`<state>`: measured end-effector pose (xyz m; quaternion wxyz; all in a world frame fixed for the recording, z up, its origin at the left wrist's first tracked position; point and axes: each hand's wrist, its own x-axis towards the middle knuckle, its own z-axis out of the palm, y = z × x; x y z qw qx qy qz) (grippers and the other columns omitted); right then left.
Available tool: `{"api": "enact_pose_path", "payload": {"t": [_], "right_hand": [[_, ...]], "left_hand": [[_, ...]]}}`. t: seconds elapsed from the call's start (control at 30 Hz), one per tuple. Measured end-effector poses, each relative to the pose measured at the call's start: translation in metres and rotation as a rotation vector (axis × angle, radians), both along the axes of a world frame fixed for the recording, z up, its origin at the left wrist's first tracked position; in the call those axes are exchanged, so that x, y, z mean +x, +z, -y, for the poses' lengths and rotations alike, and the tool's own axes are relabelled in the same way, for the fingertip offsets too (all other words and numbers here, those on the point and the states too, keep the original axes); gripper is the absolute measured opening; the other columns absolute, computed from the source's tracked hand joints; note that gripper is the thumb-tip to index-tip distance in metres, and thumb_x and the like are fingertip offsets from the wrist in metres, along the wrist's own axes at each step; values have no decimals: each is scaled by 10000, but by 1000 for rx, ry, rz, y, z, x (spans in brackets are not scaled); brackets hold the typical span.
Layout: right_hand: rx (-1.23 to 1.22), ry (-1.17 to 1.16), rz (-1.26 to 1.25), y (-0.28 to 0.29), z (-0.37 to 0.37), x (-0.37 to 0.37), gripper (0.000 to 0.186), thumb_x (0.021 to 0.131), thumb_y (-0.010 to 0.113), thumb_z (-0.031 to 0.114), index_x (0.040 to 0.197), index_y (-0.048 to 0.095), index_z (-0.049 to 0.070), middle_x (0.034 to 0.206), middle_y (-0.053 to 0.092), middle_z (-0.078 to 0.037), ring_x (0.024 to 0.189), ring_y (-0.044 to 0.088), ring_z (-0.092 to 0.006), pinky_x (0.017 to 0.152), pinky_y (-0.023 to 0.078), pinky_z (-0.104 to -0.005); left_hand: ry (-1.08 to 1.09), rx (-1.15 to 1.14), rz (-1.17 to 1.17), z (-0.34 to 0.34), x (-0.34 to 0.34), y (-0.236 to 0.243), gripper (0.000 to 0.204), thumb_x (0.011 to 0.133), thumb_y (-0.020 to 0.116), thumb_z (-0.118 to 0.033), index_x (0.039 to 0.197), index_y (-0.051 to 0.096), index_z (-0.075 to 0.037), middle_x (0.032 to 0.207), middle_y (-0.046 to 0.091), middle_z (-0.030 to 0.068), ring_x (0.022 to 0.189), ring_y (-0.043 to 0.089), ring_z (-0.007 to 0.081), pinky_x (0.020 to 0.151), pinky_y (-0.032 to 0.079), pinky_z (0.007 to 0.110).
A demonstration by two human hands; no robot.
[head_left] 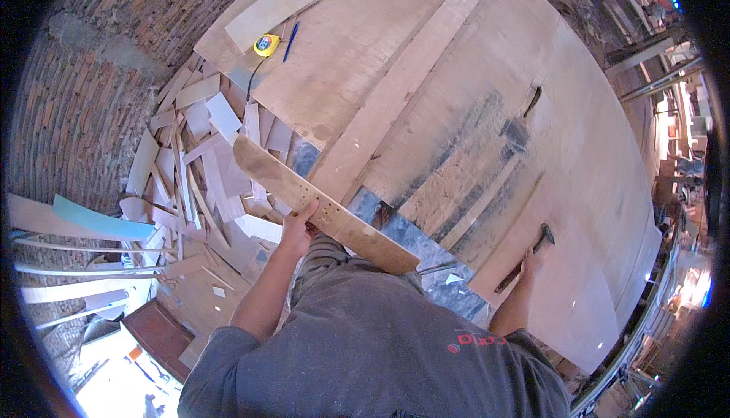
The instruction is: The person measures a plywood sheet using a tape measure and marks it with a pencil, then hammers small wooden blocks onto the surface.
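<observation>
A long, narrow board (357, 237) is held by the left hand (299, 228) in front of the body, slanted from the scrap wood (205, 171) on the left down to the near side of the waist. A hammer (544, 237) is gripped by the right hand (530, 261) over the pale sheet (566, 296) on the right of the work table (471, 61). Judged from this, the board seems to be in a stage of being held and looked over, with the hammer kept apart from it; small dark marks are shown near its middle, but whether they are holes or nail heads cannot be told. For any blow, the board would have to be steadied on something firm and the hammer grasped farther from its head

The left hand is closed around the board's near edge, with the thumb laid on the upper face and the fingers mostly hidden beneath. The right hand is wrapped around the handle close to the head, and the handle's end is pointed back toward the body. Both forearms are reached forward, the right one spread well out to the side
</observation>
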<state>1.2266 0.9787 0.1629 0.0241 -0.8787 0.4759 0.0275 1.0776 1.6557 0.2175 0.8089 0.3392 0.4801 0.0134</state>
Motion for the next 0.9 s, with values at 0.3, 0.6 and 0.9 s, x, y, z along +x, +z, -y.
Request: {"api": "enact_pose_path", "payload": {"t": [0.3,0.6,0.9], "right_hand": [[680,445,580,-2,-143,44,441,955,654,262,1244,490,-27,832,629,-97,628,577,-179,511,489,-333],[402,1215,351,97,-434,154,608,977,543,116,1536,343,246,1152,645,-194,981,640,-414,802,517,-507],[261,1366,309,76,-471,190,648,958,573,105,1540,339,267,980,628,-167,887,639,-397,735,512,-495]], "left_hand": [[-77,236,-155,19,4,18,471,834,818,-313,1136,617,-13,1023,680,63,877,662,161,727,544,320],[-199,321,-204,8,-2,13,482,828,823,-329,1121,624,-2,975,697,80,771,668,164,605,530,292],[-215,347,-202,6,-7,5,501,816,830,-370,1113,635,-17,939,690,53,749,647,135,580,517,279]]}}
